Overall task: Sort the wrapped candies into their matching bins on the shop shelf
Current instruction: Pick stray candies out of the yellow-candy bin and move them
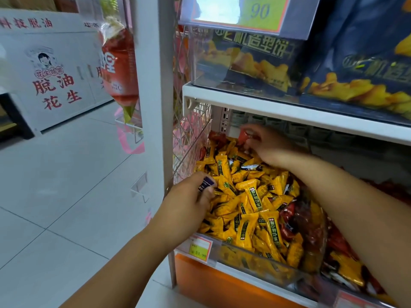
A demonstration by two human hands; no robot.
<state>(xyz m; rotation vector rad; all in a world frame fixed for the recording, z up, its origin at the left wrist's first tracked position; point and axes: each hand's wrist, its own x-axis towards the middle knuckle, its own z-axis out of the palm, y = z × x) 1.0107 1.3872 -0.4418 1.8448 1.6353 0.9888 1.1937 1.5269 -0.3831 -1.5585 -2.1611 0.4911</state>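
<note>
Yellow-wrapped candies point(251, 196) are filling the clear bin point(255, 264) on the lower shelf, and both hands are reaching in, apparently to pick out strays that do not match. The left hand point(186, 196) is pinching a dark blue candy point(206, 182) at the bin's near left edge. The right hand point(271, 147) is curling its fingers round a red candy point(244, 134) at the back, probably meant for the neighbouring bin point(342, 274) just to the right.

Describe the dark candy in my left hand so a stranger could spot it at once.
Find the clear bin heaped with yellow candies under the white shelf. At its left edge, the left hand pinches one small candy. Its wrapper is dark purple-blue, unlike the yellow ones around it.
</note>
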